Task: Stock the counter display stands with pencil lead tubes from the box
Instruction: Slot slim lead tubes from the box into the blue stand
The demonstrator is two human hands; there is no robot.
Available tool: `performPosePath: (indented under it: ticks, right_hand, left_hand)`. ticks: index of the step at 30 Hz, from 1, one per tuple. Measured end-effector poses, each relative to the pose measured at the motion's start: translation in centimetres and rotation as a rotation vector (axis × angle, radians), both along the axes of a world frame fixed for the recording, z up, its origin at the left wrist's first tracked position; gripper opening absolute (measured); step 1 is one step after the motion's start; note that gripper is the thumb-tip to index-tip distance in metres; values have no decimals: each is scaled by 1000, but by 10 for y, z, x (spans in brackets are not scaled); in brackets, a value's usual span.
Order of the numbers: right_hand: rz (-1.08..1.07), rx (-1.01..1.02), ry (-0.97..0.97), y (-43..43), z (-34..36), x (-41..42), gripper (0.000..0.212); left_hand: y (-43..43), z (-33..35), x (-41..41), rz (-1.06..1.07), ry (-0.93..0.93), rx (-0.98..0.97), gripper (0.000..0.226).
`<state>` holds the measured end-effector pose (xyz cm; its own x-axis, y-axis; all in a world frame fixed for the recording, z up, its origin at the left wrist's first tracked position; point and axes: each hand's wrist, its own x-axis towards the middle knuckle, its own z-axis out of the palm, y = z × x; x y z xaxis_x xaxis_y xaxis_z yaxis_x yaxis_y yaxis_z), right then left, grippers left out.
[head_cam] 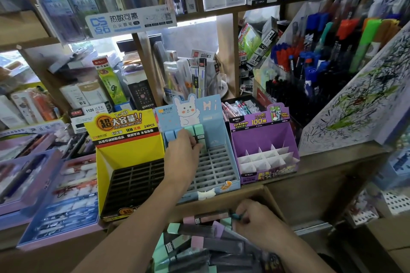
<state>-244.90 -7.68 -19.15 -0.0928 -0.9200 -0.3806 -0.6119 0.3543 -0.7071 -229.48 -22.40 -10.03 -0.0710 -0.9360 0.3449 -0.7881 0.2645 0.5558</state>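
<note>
Head view: left hand (184, 154) is pinching a mint-capped tube (199, 143) into the blue stand (221, 131). Right hand (251, 223) is gripping another tube (235, 215) in the box (255, 193) beneath. If tilted, the tube may be jamming on grid walls.

Wooden shelves (225, 51) crammed with stationery (257, 44); daylight (190, 26) glows behind.

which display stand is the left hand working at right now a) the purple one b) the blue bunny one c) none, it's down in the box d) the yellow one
b: the left hand holds a tube at the rear slots of the blue bunny stand, which sits between the yellow stand and the purple stand.
</note>
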Motion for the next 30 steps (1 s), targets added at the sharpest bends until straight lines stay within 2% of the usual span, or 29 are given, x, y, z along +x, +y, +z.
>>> performPosePath:
  ticks: [9,16,20,23,26,30]
  right_hand:
    - [0,2,18,-1,0,0,15]
    - [46,-46,71,1,1,2,16]
    - [96,5,112,4,2,8,29]
    - [177,26,202,6,4,15,52]
    - [260,-32,323,7,10,22,60]
    - [317,-54,324,6,17,30,47]
  left_hand:
    - [15,6,8,-62,88,14,15]
    - [70,9,49,-167,213,50,15]
    - [111,-1,78,-160,166,83,16]
    - [136,-20,98,-135,135,258,17]
    - [152,-41,110,-128,-23,386,18]
    - [157,-62,115,-128,-231,377,55]
